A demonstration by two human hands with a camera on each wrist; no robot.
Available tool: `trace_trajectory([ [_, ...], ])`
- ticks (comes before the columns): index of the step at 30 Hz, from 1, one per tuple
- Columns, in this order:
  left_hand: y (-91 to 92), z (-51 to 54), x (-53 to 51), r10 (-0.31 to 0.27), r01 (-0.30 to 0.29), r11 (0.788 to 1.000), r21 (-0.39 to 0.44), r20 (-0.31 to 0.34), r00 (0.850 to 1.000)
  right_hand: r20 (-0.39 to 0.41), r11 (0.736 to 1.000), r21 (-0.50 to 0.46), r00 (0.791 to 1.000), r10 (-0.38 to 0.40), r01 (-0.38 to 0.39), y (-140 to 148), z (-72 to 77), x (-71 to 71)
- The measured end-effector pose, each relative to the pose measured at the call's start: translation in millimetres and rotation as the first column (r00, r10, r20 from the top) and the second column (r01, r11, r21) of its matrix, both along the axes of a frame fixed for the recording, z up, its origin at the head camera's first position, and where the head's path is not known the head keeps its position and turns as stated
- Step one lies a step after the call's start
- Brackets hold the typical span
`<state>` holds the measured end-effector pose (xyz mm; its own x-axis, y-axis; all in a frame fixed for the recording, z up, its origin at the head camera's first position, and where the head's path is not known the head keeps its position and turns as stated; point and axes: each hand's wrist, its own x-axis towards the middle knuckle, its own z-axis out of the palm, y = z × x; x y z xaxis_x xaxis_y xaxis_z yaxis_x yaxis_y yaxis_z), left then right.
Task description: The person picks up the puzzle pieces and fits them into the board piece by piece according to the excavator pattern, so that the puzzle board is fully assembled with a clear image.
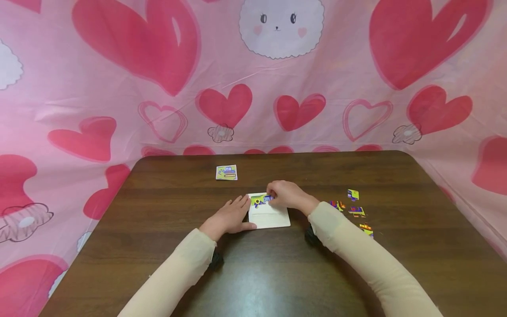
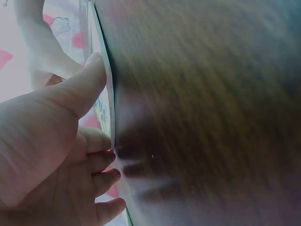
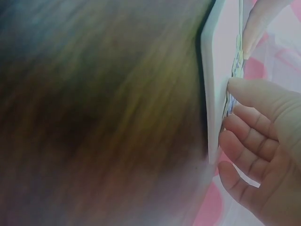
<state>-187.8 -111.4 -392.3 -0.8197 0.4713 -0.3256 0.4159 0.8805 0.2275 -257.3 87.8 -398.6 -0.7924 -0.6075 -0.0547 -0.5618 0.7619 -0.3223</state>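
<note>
A white puzzle board (image 1: 271,220) lies on the table, with yellow-green and blue puzzle pieces (image 1: 257,201) along its far side. My left hand (image 1: 231,216) rests at the board's left edge, fingers extended and thumb on the near left corner; the left wrist view shows the thumb (image 2: 89,87) against the rim. Over the board's far right part, my right hand (image 1: 288,194) pinches a blue puzzle piece (image 1: 268,198) between thumb and fingers, low against the board. In the right wrist view the bent fingers (image 3: 244,141) partly hide that piece.
Several loose puzzle pieces (image 1: 356,211) lie on the table to the right, beyond my right forearm. A small picture card (image 1: 226,172) with a vehicle on it lies at the far left of the board. Behind the wooden table (image 1: 178,185) hangs a pink heart-patterned cloth (image 1: 261,75).
</note>
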Motion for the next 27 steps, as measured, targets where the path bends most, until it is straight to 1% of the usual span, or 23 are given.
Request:
trace_trajectory([
  [6, 0.7, 1.0, -0.3, 0.006, -0.006, 1.000, -0.003, 0.010, 1.000, -0.005, 0.999, -0.022, 1.000, 0.025, -0.025, 3, 0.5, 1.2],
  [13, 0.8, 1.5, -0.7, 0.005, -0.005, 1.000, -0.013, 0.016, 1.000, 0.054, 0.996, -0.065, 0.996, 0.067, -0.064, 9, 1.4, 5.0],
  [19, 0.9, 0.6, -0.9, -0.001, 0.002, 1.000, -0.018, 0.011, 1.000, 0.083, 0.994, -0.055, 0.992, 0.095, -0.091, 12, 1.7, 6.2],
  [27, 0.8, 0.2, -1.7, -0.005, 0.005, 1.000, -0.019, 0.010, 1.000, 0.073, 0.991, -0.044, 0.989, 0.129, -0.126, 11, 2.4, 7.0],
])
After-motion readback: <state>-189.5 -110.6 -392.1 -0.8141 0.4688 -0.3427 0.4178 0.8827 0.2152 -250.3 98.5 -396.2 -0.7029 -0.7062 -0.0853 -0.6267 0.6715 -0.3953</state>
